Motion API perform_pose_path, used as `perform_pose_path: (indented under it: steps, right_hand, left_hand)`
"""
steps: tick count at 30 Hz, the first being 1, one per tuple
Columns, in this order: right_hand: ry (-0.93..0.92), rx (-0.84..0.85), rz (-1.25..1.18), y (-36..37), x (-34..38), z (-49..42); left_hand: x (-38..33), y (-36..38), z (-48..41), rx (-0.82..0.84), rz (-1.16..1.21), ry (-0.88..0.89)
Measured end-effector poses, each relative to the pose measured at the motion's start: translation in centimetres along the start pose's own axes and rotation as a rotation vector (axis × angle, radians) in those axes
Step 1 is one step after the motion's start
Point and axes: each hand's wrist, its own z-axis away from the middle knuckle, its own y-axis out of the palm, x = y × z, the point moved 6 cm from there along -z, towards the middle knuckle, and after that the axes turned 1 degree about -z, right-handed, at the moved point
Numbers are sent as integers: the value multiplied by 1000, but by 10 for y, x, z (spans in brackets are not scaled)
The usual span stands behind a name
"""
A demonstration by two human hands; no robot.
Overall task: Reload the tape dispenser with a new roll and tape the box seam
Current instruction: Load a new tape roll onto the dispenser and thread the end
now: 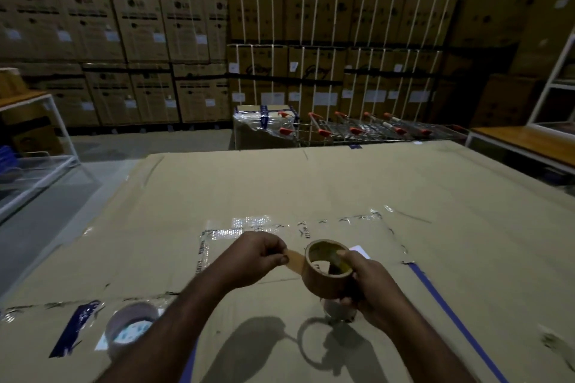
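Note:
A brown tape roll (323, 280) hangs above a large flat cardboard box (280, 190). My right hand (364, 292) grips the roll, thumb inside its core. My left hand (258, 260) pinches the loose brown tape end (295, 260), pulled a short way out to the left of the roll. A clear tape roll (132, 325) lies on the box at the lower left, partly hidden by my left forearm. Something small sits under my right hand, mostly hidden. No tape dispenser is clearly visible.
Old clear tape strips (249, 225) and a blue stripe (441, 305) mark the box top. Shopping trolleys (357, 129) stand beyond the far edge. Stacked cartons (326, 25) wall the back. White-framed shelving (46, 149) stands left, a wooden bench (525, 141) right.

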Motion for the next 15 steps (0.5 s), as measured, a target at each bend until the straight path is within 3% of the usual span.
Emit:
perform_pose_path:
  steps: [5, 10, 15]
  right_hand:
    - [36, 44, 103, -23, -10, -7]
    - [10, -208, 394, -56, -20, -28]
    - [-18, -332, 492, -69, -37, -53]
  left_hand:
    - [1, 7, -27, 98, -2, -81]
    - [-6, 36, -51, 181, 166, -166]
    - [-6, 62, -81, 199, 201, -199]
